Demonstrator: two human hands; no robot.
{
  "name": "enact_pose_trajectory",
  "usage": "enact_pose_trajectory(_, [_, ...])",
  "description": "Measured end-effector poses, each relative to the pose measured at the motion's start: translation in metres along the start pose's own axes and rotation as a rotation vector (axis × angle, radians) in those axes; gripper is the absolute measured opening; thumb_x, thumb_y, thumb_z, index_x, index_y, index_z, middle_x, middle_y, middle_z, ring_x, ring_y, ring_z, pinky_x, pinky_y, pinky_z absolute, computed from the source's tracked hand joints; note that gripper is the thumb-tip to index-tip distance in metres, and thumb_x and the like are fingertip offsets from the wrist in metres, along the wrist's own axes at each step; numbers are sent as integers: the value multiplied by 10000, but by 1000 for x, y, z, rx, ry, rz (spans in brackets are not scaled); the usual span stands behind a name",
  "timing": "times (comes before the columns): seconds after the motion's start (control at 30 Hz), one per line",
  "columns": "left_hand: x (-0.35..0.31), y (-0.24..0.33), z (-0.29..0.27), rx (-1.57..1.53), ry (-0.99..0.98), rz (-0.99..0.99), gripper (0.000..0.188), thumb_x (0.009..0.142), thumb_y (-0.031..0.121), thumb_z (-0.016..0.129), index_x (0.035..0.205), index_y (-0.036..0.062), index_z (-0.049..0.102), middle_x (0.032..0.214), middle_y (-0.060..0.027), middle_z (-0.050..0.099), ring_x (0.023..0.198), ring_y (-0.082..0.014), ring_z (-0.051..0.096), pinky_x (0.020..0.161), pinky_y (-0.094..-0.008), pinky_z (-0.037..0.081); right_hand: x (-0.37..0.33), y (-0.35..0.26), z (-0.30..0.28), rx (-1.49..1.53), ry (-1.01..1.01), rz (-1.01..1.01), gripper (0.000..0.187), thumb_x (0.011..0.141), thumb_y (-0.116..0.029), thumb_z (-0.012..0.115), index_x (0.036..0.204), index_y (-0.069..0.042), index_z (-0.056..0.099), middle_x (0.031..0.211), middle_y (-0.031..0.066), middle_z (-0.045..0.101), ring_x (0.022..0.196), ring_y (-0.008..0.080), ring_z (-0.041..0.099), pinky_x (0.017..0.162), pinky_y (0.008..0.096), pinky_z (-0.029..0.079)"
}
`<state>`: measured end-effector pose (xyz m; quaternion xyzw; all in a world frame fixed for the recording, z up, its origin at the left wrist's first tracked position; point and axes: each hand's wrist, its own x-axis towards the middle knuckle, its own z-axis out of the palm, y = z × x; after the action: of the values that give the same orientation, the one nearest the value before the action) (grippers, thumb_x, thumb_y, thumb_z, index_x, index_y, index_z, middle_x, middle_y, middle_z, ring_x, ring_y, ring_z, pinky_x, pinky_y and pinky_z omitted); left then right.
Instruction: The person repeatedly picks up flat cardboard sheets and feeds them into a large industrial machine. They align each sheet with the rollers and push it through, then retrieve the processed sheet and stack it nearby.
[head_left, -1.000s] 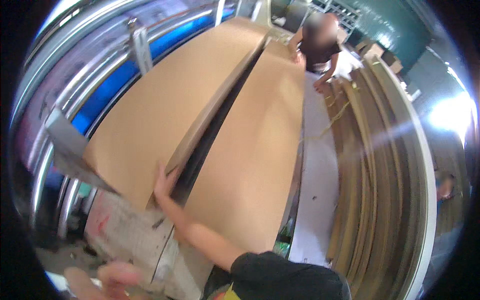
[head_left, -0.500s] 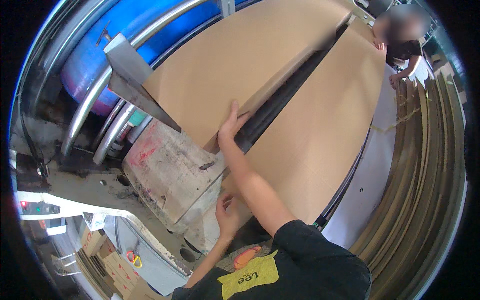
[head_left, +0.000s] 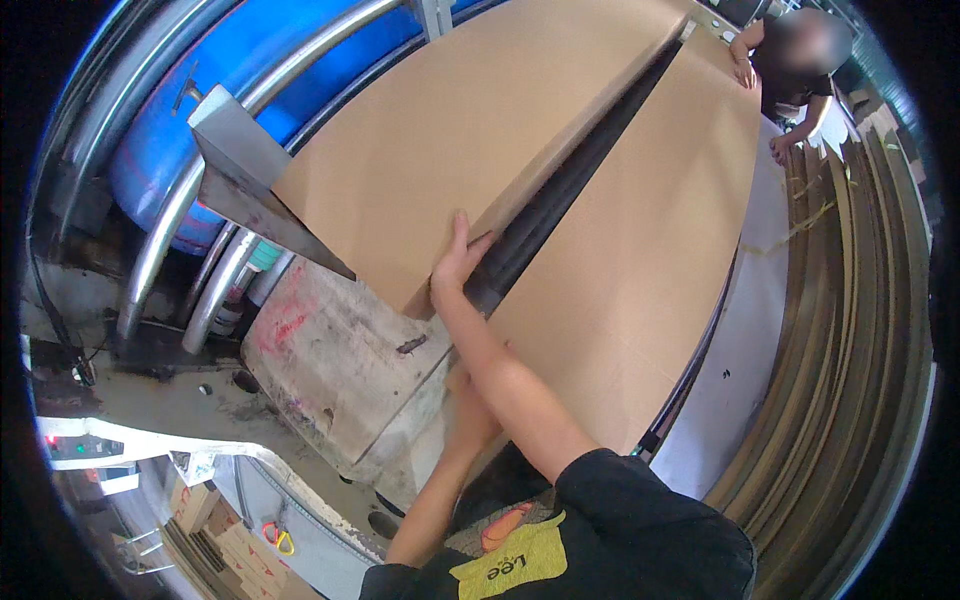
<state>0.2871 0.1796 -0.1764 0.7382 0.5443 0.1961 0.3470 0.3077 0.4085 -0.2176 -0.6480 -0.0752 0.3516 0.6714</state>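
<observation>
My right hand rests against the near corner of a stack of brown cardboard sheets, thumb up and fingers spread along its edge. My left hand is under my right forearm, at the near end of a second cardboard sheet. It is smeared by motion and partly hidden, so its grip does not show. A dark gap runs between the two cardboard pieces. A worn, stained machine block stands just left of my hands.
A metal bracket meets the stack's left corner, beside steel rails and a blue drum. At the far right, a co-worker's hand touches the second sheet. Tall cardboard stacks line the right. Yellow-handled scissors lie lower left.
My left hand has moved up and right, under my right forearm, toward the second sheet. My right hand stays at the stack's corner. The view has shifted slightly.
</observation>
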Motion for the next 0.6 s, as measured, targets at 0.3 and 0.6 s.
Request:
enact_pose_trajectory(0.3, [-67, -30, -12, -89, 330, 50, 486, 906, 125, 636, 1372, 18, 546, 1558, -233, 396, 1477, -440, 309, 1196, -515, 277, -3, -6, -2, 30, -20, -59, 1091, 922, -621, 586, 1550, 132, 106, 1652, 291, 72, 1550, 371, 65, 1262, 435, 59])
enact_pose_trajectory(0.6, [-89, -58, 0, -391, 567, -100, 289, 1043, 111, 439, 1264, -16, 574, 1414, -233, 539, 1358, -374, 489, 1154, -475, 351, 7, 9, -2, -79, -42, -54, 1125, 919, -618, 590, 1549, 140, 48, 1650, 306, 22, 1551, 371, 24, 1259, 430, 33])
